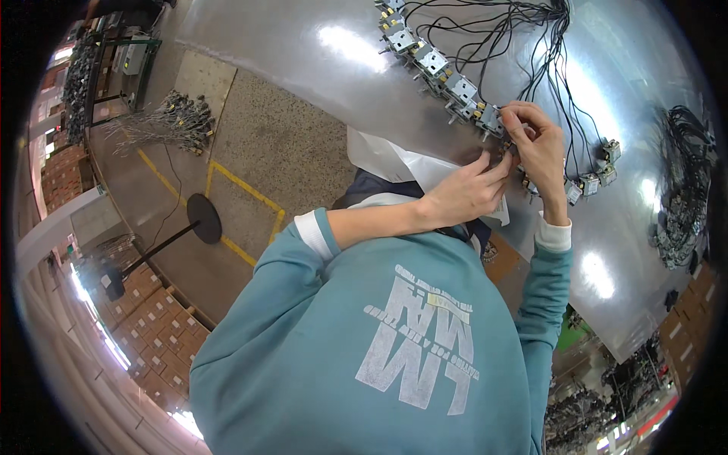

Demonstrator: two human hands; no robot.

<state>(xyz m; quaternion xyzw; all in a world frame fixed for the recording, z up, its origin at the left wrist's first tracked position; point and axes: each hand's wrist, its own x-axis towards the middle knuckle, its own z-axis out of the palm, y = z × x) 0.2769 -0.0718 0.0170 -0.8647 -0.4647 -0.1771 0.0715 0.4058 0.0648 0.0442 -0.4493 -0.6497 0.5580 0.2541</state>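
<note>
On the metal table (280, 38), a curved row of small boxy metal parts (433, 62) with short shafts and yellow bits runs down to my hands. Black wires (497, 47) lead from them to a bundle at the top. At the row's near end, my right hand (540, 148) has its thumb and fingers closed on one such metal part (489, 120). Just below, the fingers of my left hand (472, 189) are pinched together by the tips of the right hand. Whatever sits between them is mostly hidden. A white sheet (425, 168) lies under my left wrist at the table edge.
More wired metal parts (590, 183) lie right of my right hand. A dark pile of wired parts (679, 208) is at the far right. A black round-based stand (203, 218) and a heap of wired parts (182, 121) are on the floor at left, near stacked cartons (155, 334).
</note>
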